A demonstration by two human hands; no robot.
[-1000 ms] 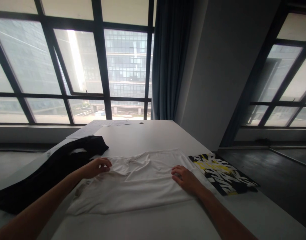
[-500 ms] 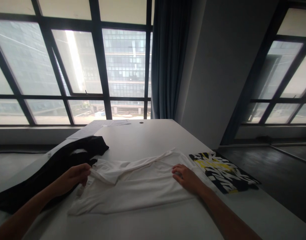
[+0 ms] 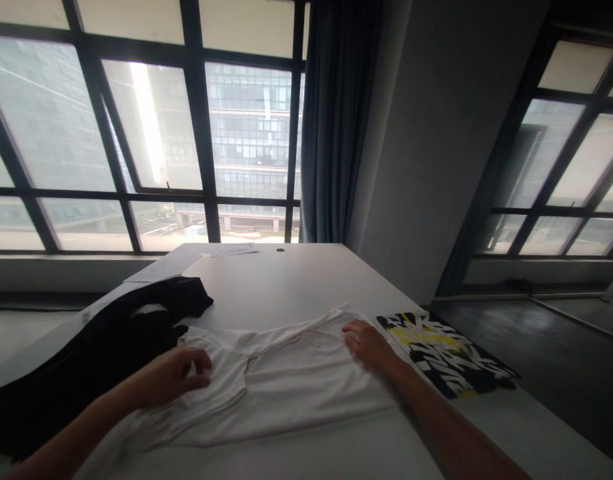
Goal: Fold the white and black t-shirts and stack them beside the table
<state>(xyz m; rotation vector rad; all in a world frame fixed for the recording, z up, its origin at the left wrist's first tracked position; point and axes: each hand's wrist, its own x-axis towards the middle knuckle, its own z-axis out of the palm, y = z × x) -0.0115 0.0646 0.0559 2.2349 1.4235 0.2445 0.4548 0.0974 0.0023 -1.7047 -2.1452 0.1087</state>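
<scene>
A white T-shirt (image 3: 306,387) lies creased and partly folded across the near part of the table, with a sleeve-like flap at its left end. Just over that flap is my left hand (image 3: 179,377), its fingers loosely bent and a gap showing between thumb and forefinger; I see no cloth pinched there. My right hand (image 3: 369,343) rests on the right end of the shirt, fingers stretched out over the fabric. Part of the shirt's left edge is hidden behind my left hand and forearm.
A black garment (image 3: 111,340) lies in a heap along the left side. At the right edge is a folded black, white and yellow patterned garment (image 3: 443,353). Paper sheets (image 3: 161,267) lie at the back left of the white table (image 3: 286,287). Windows and a blue curtain (image 3: 329,127) stand beyond.
My left hand has moved right from the shirt's left edge and let go of the cloth. The left flap now lies flatter and reaches further right. My right hand has shifted slightly.
</scene>
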